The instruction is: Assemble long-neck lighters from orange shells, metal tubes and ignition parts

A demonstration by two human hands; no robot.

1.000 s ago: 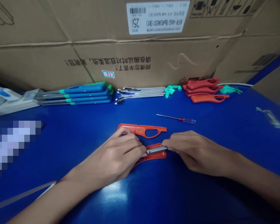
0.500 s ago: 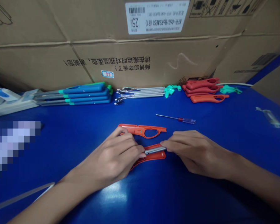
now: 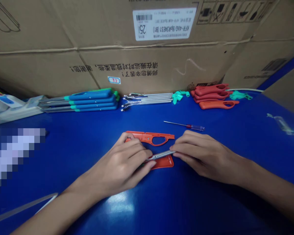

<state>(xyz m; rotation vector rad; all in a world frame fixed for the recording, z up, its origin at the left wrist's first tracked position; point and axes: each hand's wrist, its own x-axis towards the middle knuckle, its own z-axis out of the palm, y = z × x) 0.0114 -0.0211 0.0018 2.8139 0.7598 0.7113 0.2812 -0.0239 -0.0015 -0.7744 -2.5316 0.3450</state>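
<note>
A silver metal tube (image 3: 163, 154) slants above an orange plastic handle half (image 3: 166, 162) in the head view. My right hand (image 3: 203, 153) pinches the tube's right end between thumb and fingers. At the other end, the fingers of my left hand (image 3: 126, 161) are closed on the tube, where thin wires seem to come out; they cover part of it. That hand also hides the left part of the handle half beneath. Just behind lies a second orange handle half (image 3: 147, 137) with an oval opening, close to my left knuckles. A screwdriver (image 3: 196, 127) with a clear red handle lies beyond my right hand.
Along the back of the blue table lie stacked blue lighters (image 3: 93, 99), wired metal tubes (image 3: 154, 98), green plastic parts (image 3: 180, 96) and orange handles (image 3: 218, 104). Behind them rises a large cardboard box (image 3: 161, 54). A power strip (image 3: 22, 111) sits at the left.
The tube's right end has lifted and tilted out of the lower handle half, with my right hand slightly higher. My left thumb has shifted a little right along it.
</note>
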